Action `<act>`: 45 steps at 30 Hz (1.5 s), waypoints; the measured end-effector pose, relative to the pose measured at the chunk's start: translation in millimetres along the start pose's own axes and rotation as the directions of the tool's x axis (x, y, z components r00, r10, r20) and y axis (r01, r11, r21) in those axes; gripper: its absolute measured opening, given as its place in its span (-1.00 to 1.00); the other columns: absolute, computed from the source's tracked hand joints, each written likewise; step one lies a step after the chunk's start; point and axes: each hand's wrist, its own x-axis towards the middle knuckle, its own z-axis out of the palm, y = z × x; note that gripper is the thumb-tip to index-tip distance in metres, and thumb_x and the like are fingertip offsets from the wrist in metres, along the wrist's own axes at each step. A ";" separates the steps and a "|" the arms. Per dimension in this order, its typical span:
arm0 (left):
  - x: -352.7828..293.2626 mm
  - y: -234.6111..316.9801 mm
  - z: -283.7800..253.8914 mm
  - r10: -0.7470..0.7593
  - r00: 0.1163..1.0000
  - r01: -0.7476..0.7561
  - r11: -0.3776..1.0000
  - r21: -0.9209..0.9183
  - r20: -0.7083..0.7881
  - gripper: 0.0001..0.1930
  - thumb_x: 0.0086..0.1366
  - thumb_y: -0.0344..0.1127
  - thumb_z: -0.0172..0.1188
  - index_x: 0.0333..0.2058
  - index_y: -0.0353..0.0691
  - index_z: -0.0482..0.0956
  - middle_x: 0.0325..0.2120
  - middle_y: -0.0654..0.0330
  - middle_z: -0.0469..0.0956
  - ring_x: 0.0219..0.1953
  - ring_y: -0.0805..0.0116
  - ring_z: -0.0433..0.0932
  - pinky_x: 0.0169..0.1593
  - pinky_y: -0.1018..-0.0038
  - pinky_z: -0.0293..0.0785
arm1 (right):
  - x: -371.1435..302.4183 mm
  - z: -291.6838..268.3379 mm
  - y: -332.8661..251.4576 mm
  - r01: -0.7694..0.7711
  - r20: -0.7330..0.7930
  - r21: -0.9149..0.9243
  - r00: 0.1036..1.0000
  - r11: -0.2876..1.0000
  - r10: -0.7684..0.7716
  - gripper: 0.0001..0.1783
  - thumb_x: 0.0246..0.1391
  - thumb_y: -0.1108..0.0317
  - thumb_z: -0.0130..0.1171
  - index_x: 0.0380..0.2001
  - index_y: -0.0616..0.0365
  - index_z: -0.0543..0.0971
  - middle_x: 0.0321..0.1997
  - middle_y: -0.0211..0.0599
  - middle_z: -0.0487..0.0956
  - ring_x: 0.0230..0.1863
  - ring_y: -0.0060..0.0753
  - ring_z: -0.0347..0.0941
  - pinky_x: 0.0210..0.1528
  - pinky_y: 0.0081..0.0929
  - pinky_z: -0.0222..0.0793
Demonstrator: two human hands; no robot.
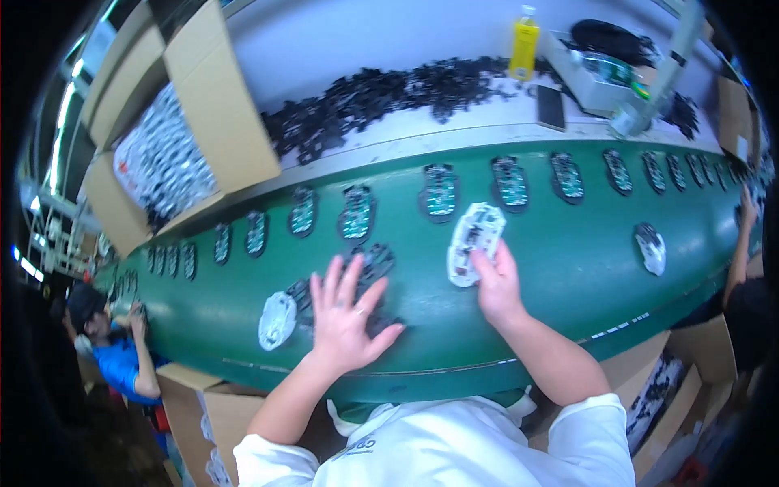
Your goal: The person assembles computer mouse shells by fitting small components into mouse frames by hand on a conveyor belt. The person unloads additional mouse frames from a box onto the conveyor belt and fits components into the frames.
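My right hand (pixel 498 286) holds a white oval plastic shell (pixel 472 243) above the green conveyor belt (pixel 560 268), thumb on the shell's face. Dark small parts show inside it. With fingers spread, my left hand (pixel 347 316) is over a loose cluster of black plastic parts (pixel 375 261), partly covering them; whether it touches them I cannot tell. Left of that hand lies another whitish oval shell (pixel 277 321). Beyond both hands runs a row of black oval bases with green circuit boards, among them one base (pixel 357 213) and another base (pixel 440 193).
Black parts (pixel 365 97) lie heaped on the shelf behind the belt, near a yellow bottle (pixel 524 45) and a phone (pixel 551 108). A carton (pixel 235 122) of pale parts stands far left. One white-and-black shell (pixel 650 248) lies right. Co-workers sit at both ends.
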 end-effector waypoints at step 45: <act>-30.2 30.3 22.5 -0.369 0.905 0.046 0.579 -0.814 -0.211 -0.08 0.23 -0.30 0.40 0.39 -0.65 0.08 0.22 -0.36 0.40 0.16 -0.23 0.56 0.16 0.13 0.55 | -29.7 78.6 7.8 -0.063 0.331 -0.289 0.930 0.955 0.162 -0.60 0.31 0.54 0.09 0.19 0.31 0.41 0.04 -0.27 0.60 0.01 -0.50 0.58 0.10 -0.46 0.54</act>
